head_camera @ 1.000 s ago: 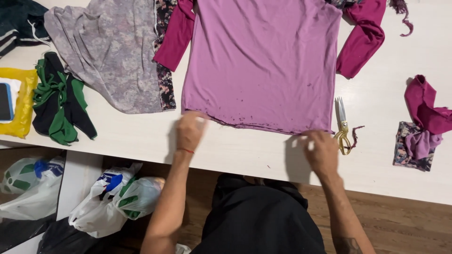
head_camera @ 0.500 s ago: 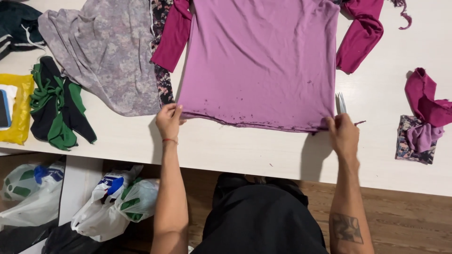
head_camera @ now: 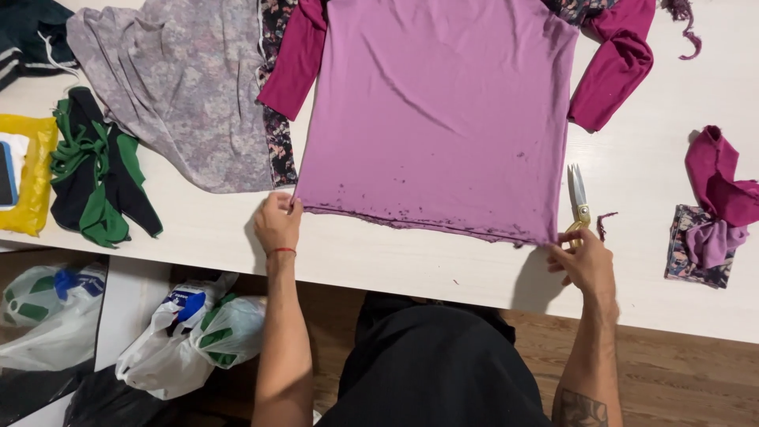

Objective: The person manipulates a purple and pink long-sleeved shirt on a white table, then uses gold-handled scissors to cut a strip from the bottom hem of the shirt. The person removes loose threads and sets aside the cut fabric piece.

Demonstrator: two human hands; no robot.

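Note:
A light purple shirt [head_camera: 443,119] with darker magenta sleeves lies flat on the white table [head_camera: 395,253], its raw hem toward me. My left hand [head_camera: 277,221] pinches the hem's left corner. At the right corner my right hand [head_camera: 585,261] grips the hem with its fingers. Scissors with yellow handles [head_camera: 579,198] lie on the table just beyond my right hand, partly under it.
Grey patterned cloth [head_camera: 182,87] and a floral strip [head_camera: 278,142] lie left of the shirt. A green and black garment [head_camera: 99,178] and a yellow pouch [head_camera: 32,186] sit at far left. Folded scraps [head_camera: 711,213] rest at right. Plastic bags [head_camera: 190,332] lie on the floor.
Both hands moved up from the table's front edge to the shirt's hem and took hold of its two bottom corners.

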